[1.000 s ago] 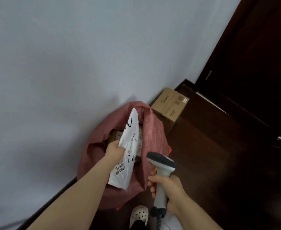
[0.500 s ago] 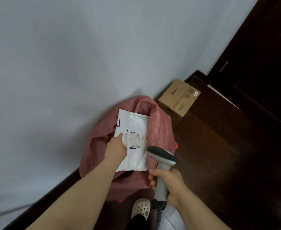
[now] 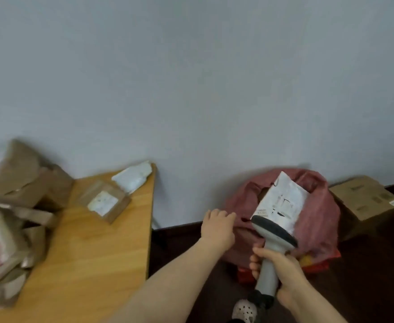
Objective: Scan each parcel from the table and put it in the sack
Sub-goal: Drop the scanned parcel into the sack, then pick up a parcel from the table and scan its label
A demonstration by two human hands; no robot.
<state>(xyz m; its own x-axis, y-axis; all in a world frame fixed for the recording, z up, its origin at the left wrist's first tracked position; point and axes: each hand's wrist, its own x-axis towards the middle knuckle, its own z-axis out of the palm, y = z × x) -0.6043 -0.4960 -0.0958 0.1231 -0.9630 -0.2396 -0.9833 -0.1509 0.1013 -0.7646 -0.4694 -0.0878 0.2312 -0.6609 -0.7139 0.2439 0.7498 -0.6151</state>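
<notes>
My left hand (image 3: pixel 218 227) is hovering beside the sack (image 3: pixel 319 220), fingers (image 3: pixel 224 215) relaxed, holding nothing; my right hand (image 3: pixel 282 271) is gripping the scanner (image 3: pixel 274 231). A white parcel (image 3: pixel 282 201) is lying across the sack mouth. I judge the next reach is going left to the box (image 3: pixel 104 201) on the counter (image 3: pixel 98 264): swing above its edge; the gap between is open.

Place: parcel-sorting room | Evidence: wooden table (image 3: pixel 93 264) piled with labelled parcels (image 3: pixel 9 183); red sack (image 3: pixel 317 229) on dark floor (image 3: pixel 377 264); scanner (image 3: pixel 274 231); cardboard box (image 3: pixel 366 197) against plain wall (image 3: pixel 191 89).
</notes>
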